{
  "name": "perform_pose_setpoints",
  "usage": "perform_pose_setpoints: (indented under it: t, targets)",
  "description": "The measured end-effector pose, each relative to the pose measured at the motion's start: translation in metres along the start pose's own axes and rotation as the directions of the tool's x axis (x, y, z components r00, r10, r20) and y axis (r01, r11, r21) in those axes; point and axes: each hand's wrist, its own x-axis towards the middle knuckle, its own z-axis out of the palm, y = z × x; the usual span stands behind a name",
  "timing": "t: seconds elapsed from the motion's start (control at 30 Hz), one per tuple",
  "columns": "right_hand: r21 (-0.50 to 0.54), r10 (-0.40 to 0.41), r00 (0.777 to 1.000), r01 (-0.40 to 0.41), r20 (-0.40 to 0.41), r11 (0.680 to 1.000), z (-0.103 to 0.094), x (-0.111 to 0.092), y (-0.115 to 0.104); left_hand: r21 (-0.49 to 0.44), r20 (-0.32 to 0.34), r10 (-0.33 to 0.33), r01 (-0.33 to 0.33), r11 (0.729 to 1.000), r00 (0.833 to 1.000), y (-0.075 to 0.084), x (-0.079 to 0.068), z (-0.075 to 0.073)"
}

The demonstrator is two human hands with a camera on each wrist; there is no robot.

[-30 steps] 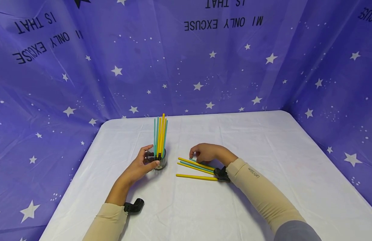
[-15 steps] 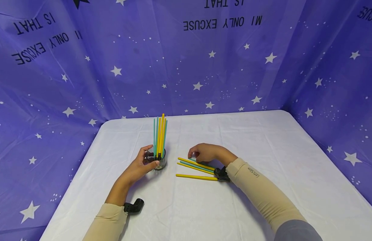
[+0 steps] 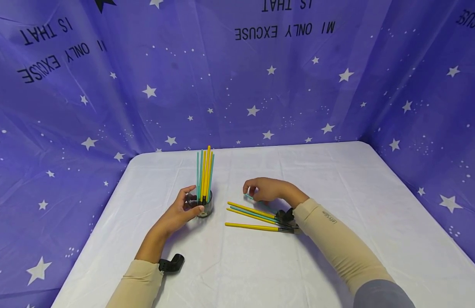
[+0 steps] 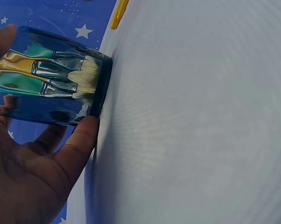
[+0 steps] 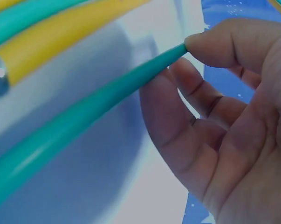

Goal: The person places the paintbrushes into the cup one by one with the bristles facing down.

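Observation:
A clear glass [image 3: 208,210] stands at the middle left of the white table, holding several yellow and teal paintbrushes [image 3: 205,175] with handles up. In the left wrist view their pale bristles [image 4: 86,77] rest near the glass's bottom. My left hand [image 3: 179,215] grips this glass, fingers behind and thumb in front. To the right, my right hand [image 3: 267,189] pinches a teal paintbrush [image 5: 98,100] by the tip of its handle, thumb against fingers. Just below that hand lie more brushes, among them a yellow paintbrush [image 3: 250,226]; their bristle ends are partly hidden by the wrist camera.
A white cloth [image 3: 237,269] covers the table. Purple curtains [image 3: 222,94] with stars and lettering hang behind and along both sides. Black wrist cameras, one on the left wrist [image 3: 172,263], stick out from both arms.
My right hand has risen slightly away from the row of brushes, drawing the teal paintbrush apart from them. The left hand and glass have stayed put.

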Motion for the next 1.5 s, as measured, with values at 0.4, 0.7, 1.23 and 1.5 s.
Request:
perform_pose_setpoints:
  t: [0.4,0.7,1.23,1.5]
  targets:
    - [0.056,-0.052,0.997,0.055,-0.061,0.997,-0.02,-0.01,-0.002,-0.031,0.018,-0.036,0.037,0.999,0.999,0.001,-0.001,0.0]
    - [0.125,-0.106,0.973,0.134,-0.207,0.983,-0.036,-0.02,-0.012,-0.036,0.015,-0.026,0.027,0.999,1.0,0.0,-0.001,0.001]
    - [0.284,-0.177,0.827,0.372,-0.533,0.884,-0.051,-0.028,-0.037,-0.029,0.012,0.016,-0.016,0.999,1.0,-0.004,0.001,0.003]
    - [0.393,-0.154,0.755,0.491,-0.637,0.778,-0.052,-0.012,-0.051,-0.031,0.017,0.008,-0.008,0.999,1.0,-0.001,0.001,0.002]
